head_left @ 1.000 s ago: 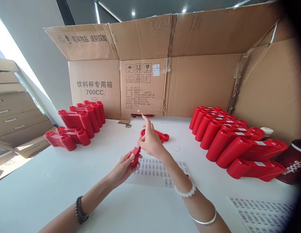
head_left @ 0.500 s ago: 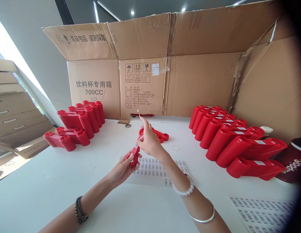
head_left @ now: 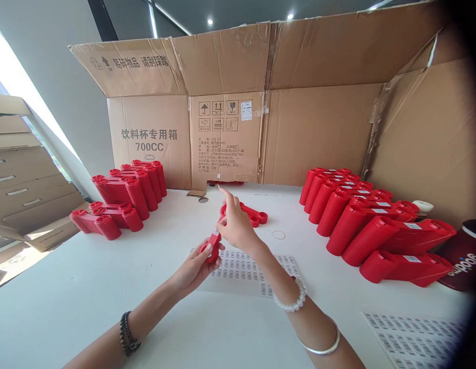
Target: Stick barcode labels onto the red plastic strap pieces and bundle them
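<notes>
1. Left hand [head_left: 195,271]: clenched around a red plastic piece [head_left: 212,247], with the piece's lower end inside the fingers and its upper end tilted up toward the right hand.
2. Right hand [head_left: 238,225]: directly above the grip, with the index finger [head_left: 227,197] raised straight and the other fingers curled. Contact with the held piece impossible to tell.
3. At the top of the held piece, just below the right hand: a small white label [head_left: 215,232].
4. Just beyond the grip: a second red plastic piece [head_left: 243,212], lying flat on a white table [head_left: 68,307], with a thin rubber band [head_left: 278,234] further right.
5. Just right of the grip: a sheet of barcode labels [head_left: 245,269] on the table, with another sheet [head_left: 414,338] well toward the near right.
6. Left of the grip: ribbed stacks of red plastic pieces [head_left: 126,197], lying on their sides.
7. Right of the grip: more red stacks [head_left: 376,230], with white labels on top, beside a dark red cup [head_left: 462,261].
8. Far beyond the grip: an opened cardboard box [head_left: 226,133], printed "700CC", its side standing behind the table.
</notes>
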A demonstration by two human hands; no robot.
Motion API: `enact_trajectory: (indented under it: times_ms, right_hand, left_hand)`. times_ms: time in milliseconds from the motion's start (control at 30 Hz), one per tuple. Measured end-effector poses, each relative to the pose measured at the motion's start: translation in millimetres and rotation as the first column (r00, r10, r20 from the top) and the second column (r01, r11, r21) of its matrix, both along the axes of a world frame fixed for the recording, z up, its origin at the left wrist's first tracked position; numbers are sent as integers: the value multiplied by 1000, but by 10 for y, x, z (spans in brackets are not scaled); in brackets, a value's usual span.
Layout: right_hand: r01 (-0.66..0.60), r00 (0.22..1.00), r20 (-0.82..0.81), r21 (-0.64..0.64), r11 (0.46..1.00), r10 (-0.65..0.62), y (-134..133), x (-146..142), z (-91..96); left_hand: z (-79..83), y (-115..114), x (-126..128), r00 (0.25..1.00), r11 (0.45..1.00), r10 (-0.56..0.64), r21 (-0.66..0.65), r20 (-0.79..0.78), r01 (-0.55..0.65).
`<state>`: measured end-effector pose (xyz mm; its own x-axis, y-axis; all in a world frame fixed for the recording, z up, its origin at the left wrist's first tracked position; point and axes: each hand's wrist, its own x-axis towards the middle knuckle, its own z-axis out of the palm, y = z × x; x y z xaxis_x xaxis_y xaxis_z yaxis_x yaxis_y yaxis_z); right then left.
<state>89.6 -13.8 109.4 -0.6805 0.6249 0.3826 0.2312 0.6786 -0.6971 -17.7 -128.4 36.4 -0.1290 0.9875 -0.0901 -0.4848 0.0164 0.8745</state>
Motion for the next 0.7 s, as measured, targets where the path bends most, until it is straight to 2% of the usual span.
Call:
enact_trajectory:
  times_ms: [133, 233, 300, 367, 467, 533, 633, 700]
  right_hand:
    - [22, 998, 59, 93, 995, -28, -16, -22, -9]
    - [54, 989, 123, 236, 970, -85, -59, -55, -21]
    - [79, 975, 164, 371, 925, -149, -102, -83, -30]
    - [95, 965, 164, 511, 855, -205, -137, -105, -34]
    - [128, 967, 93, 627, 768, -237, -121, -98, -26]
    - [172, 968, 42, 604, 778, -247, -53, -67, -15]
    - [212, 973, -21, 470, 857, -230, 82, -16, -7]
    - [202, 979, -51, 417, 886, -200, 142, 2, -7]
  left_hand:
    - [3, -9, 13, 1000, 1000, 24, -6, 13, -23]
    - [-3, -10, 32, 999, 999, 40, -1, 23, -40]
    - [-9, -9, 47, 998, 998, 62, 14, 31, -63]
    - [-14, -8, 59, 994, 995, 96, 23, 47, -97]
    - [-21, -9, 67, 992, 993, 111, 20, 60, -113]
    - [-26, -8, 65, 993, 994, 105, 14, 52, -106]
    - [-37, -4, 57, 993, 993, 116, 14, 32, -117]
    - [-42, -4, 54, 993, 993, 118, 25, 8, -119]
